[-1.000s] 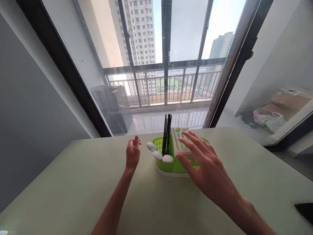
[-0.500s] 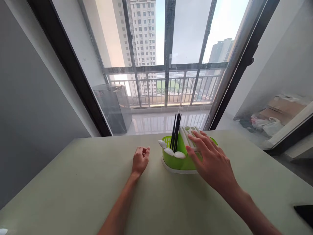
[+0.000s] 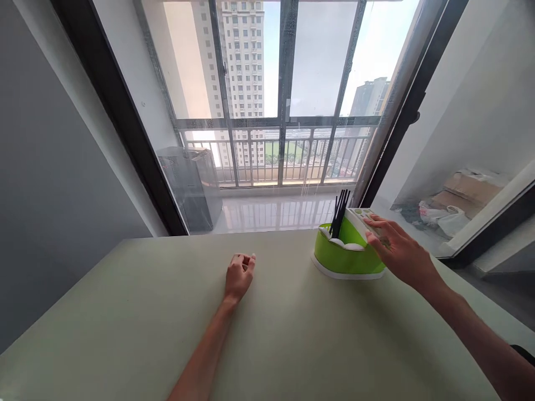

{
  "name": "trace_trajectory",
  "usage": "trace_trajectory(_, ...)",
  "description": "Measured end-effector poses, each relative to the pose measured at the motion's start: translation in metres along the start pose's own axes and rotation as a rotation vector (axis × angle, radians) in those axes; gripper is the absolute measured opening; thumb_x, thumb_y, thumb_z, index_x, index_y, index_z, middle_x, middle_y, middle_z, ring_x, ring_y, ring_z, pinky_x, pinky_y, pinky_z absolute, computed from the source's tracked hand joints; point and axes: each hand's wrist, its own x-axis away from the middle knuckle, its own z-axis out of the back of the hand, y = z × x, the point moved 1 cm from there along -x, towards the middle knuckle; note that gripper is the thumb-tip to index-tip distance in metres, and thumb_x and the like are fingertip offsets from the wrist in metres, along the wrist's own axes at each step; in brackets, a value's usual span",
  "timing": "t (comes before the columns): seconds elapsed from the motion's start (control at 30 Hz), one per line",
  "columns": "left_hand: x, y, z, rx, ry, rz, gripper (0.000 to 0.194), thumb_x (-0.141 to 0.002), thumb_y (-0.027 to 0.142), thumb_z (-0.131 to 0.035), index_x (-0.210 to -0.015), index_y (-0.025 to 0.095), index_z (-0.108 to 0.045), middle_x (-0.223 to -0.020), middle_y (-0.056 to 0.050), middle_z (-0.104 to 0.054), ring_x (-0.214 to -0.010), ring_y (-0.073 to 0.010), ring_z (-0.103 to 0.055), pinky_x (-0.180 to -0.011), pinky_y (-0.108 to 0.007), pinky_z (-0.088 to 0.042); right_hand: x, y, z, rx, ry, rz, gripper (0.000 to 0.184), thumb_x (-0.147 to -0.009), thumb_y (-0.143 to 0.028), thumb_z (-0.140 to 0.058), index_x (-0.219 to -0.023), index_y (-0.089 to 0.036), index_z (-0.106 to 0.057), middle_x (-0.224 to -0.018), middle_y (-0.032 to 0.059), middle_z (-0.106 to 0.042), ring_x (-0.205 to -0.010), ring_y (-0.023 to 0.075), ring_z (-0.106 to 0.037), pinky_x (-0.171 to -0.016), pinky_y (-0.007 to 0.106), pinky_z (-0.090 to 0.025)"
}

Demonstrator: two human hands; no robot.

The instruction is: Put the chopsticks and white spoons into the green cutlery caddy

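Note:
A green utensil holder (image 3: 345,262) with a white base stands upright at the far right of the table. Black chopsticks (image 3: 339,217) rise from its left compartment, and white spoons (image 3: 354,247) hang over its front rim. My right hand (image 3: 401,250) grips the white slotted top (image 3: 360,212) of the holder from above, its fingers lying over it and hiding the holder's right side. Near the table's middle, my left hand (image 3: 239,277) rests loosely curled, with nothing visible in it, well apart from the holder.
The pale table (image 3: 267,334) ends at a far edge before a glass door with a dark frame (image 3: 163,200). Beyond the glass stand a grey box-shaped unit (image 3: 190,189) and a railing. Cardboard and bags (image 3: 449,217) lie at right. A dark object (image 3: 523,352) shows at the right edge.
The utensil holder has slid right and slightly away across the table along with my right hand. My left hand has stayed where it was. The view has shifted a little.

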Motion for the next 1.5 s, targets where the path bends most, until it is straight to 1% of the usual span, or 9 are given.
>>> trace_trajectory(0.2,0.001,-0.002,-0.001,-0.011,-0.006,-0.007,0.038,-0.094,0.056,-0.051,-0.079,0.022,-0.062,-0.090,-0.008,-0.069,-0.077,-0.0218,-0.067,-0.078,-0.035,-0.052,-0.007,0.030,0.001,-0.054,0.073,0.028,0.040,-0.103,-0.049,-0.046,-0.131,-0.029,-0.067,-0.149,0.0100,-0.062,-0.120,0.0337,-0.069,-0.086,0.041,-0.056)
trace_trajectory(0.3,0.005,-0.001,-0.001,-0.020,-0.022,-0.005,0.037,-0.095,0.054,-0.050,-0.080,0.022,-0.062,-0.090,-0.007,-0.069,-0.077,-0.0212,-0.066,-0.077,-0.034,-0.051,-0.010,0.042,0.000,-0.071,0.071,0.012,0.042,-0.105,-0.051,-0.044,-0.134,-0.029,-0.065,-0.151,0.0100,-0.061,-0.133,0.0328,-0.061,-0.100,0.043,-0.051)
trace_trajectory(0.43,0.013,0.000,-0.002,-0.038,-0.056,-0.022,0.037,-0.095,0.053,-0.050,-0.077,0.022,-0.060,-0.087,-0.005,-0.068,-0.076,-0.0201,-0.064,-0.076,-0.032,-0.049,-0.007,0.054,-0.003,0.010,-0.004,0.049,0.051,-0.107,-0.053,-0.036,-0.148,-0.030,-0.055,-0.160,0.0066,-0.052,-0.149,0.0348,-0.043,-0.120,0.056,-0.038)
trace_trajectory(0.57,0.025,0.006,-0.002,-0.054,-0.090,-0.052,0.038,-0.096,0.052,-0.049,-0.074,0.023,-0.058,-0.084,-0.004,-0.065,-0.077,-0.0202,-0.062,-0.076,-0.032,-0.046,0.020,0.038,-0.006,0.089,0.203,0.195,0.052,-0.109,-0.047,-0.030,-0.152,-0.029,-0.051,-0.167,0.0054,-0.040,-0.161,0.0378,-0.016,-0.126,0.065,-0.023)
trace_trajectory(0.67,0.040,0.014,0.002,-0.056,-0.137,-0.071,0.038,-0.096,0.051,-0.049,-0.072,0.023,-0.057,-0.081,-0.003,-0.064,-0.079,-0.0206,-0.060,-0.075,-0.031,-0.044,0.053,0.005,-0.016,-0.005,0.287,0.308,0.046,-0.108,-0.037,-0.039,-0.152,-0.026,-0.048,-0.169,0.0065,-0.036,-0.159,0.0347,-0.024,-0.126,0.063,-0.027)
trace_trajectory(0.83,0.075,0.032,0.014,-0.033,-0.264,-0.093,0.039,-0.097,0.050,-0.052,-0.071,0.022,-0.057,-0.076,0.000,-0.062,-0.073,-0.0176,-0.056,-0.070,-0.029,-0.042,0.097,-0.054,-0.057,-0.215,0.063,0.497,0.046,-0.106,-0.023,-0.047,-0.152,-0.027,-0.046,-0.165,0.0060,-0.043,-0.158,0.0279,-0.030,-0.125,0.055,-0.038)
trace_trajectory(1.03,0.091,0.040,0.023,0.108,-0.401,0.026,0.037,-0.094,0.050,-0.052,-0.069,0.023,-0.046,-0.062,0.007,-0.039,-0.058,-0.0126,-0.035,-0.057,-0.027,-0.030,0.115,-0.089,-0.110,-0.279,-0.326,0.556,0.053,-0.109,-0.033,-0.046,-0.161,-0.026,-0.035,-0.171,0.0041,-0.033,-0.160,0.0233,-0.021,-0.128,0.051,-0.035)
trace_trajectory(1.27,0.087,0.035,0.024,0.151,-0.404,0.020,0.044,-0.087,0.038,-0.053,-0.059,0.025,-0.021,-0.060,0.008,-0.019,-0.057,-0.0106,-0.020,-0.056,-0.029,-0.020,0.126,-0.087,-0.135,-0.316,-0.433,0.475,0.052,-0.109,-0.038,-0.043,-0.159,-0.024,-0.043,-0.169,0.0050,-0.035,-0.159,0.0244,-0.026,-0.129,0.051,-0.033)
trace_trajectory(1.5,0.086,0.034,0.024,0.142,-0.386,0.035,0.040,-0.081,0.032,-0.052,-0.059,0.025,-0.020,-0.060,0.007,-0.019,-0.057,-0.0105,-0.020,-0.055,-0.029,-0.019,0.126,-0.090,-0.136,-0.306,-0.447,0.438,0.052,-0.109,-0.041,-0.043,-0.158,-0.023,-0.045,-0.168,0.0038,-0.038,-0.157,0.0247,-0.031,-0.130,0.050,-0.033)
